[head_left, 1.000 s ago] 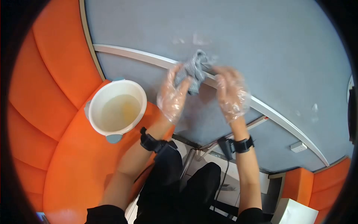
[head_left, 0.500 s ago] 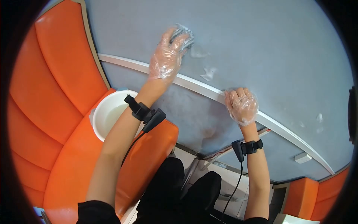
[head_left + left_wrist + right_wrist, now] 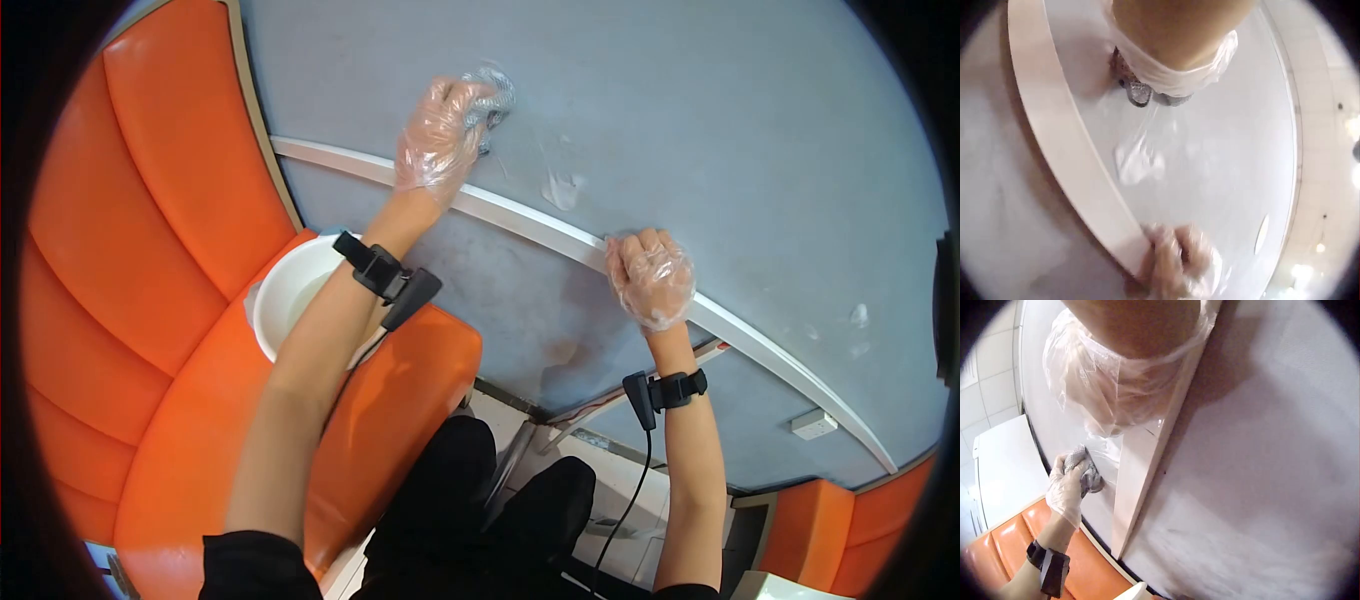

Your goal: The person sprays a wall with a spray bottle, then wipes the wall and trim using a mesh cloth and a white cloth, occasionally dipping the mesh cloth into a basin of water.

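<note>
A round grey table (image 3: 700,110) fills most of the head view. A curved white band (image 3: 520,222) crosses it, with more grey surface on the near side of the band. An orange padded bench (image 3: 150,250) wraps round the table on the outer side of the left grip. In the right wrist view, white wall tiles (image 3: 991,375) show beyond the table's far edge.

The left grip (image 3: 437,135), in a clear plastic glove, is closed round a bunched grey cloth (image 3: 490,92). It presses the cloth onto the table just beyond the band, and the cloth pokes out past the fingertips. The right grip (image 3: 650,280), also gloved, is well apart from the left one. Its fingers are curled over the white band, knuckles up.

Between the two grips, nearer the cloth, a smear of white foam (image 3: 562,188) lies on the grey top. Smaller smears (image 3: 858,315) lie far out to the outer side of the right grip.

Behind the left grip, a white basin (image 3: 280,300) stands on the bench, and the left forearm crosses over it and hides about half. Black straps (image 3: 372,268) circle both wrists, and a black cable (image 3: 630,500) hangs from the right one. Dark trousers (image 3: 480,510) show below the table's near edge, between the two forearms.
</note>
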Tool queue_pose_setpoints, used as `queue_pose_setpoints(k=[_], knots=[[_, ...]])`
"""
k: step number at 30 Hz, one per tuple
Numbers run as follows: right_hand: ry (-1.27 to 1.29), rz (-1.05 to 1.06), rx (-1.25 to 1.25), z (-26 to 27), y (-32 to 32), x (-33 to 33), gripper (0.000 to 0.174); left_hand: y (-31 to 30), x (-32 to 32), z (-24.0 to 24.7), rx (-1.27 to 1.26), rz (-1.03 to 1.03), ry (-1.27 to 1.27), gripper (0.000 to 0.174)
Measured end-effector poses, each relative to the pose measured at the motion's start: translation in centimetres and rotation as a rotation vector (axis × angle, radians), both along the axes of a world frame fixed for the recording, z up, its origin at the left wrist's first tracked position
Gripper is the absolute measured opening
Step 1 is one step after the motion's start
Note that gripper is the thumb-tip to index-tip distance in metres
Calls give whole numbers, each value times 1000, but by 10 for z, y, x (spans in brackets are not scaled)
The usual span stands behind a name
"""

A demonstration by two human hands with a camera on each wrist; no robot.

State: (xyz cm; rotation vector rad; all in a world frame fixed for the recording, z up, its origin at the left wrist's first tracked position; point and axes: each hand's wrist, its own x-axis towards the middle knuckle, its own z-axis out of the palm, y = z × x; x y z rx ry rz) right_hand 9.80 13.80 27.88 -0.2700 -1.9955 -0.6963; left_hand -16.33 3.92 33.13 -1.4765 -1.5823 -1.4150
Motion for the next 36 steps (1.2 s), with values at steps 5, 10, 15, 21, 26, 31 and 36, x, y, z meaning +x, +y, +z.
queue_pose_setpoints(k=[5, 10, 15, 21, 26, 31, 36], knots=[[13, 7, -17, -1, 1, -1, 24, 24, 47, -34, 38, -52, 212, 26], [16, 28, -19, -1, 1, 0, 24, 24, 27, -23, -60, -35, 660, 34], [30, 6, -18, -2, -2, 0, 23, 16, 26, 8, 43, 92, 310, 37], [-12, 33, -10, -4, 2, 3, 19, 22, 49, -38, -89, -50, 716, 41], [-32, -21, 29, 10, -11, 5, 22, 1, -10, -42, -368, -63, 899, 35], [-81, -230, 5, 9, -5, 8, 54, -20, 0, -30, -534, 162, 313, 41], [-101, -274, -26, 5, -2, 6, 56, 24, 57, -48, -264, -32, 889, 39]])
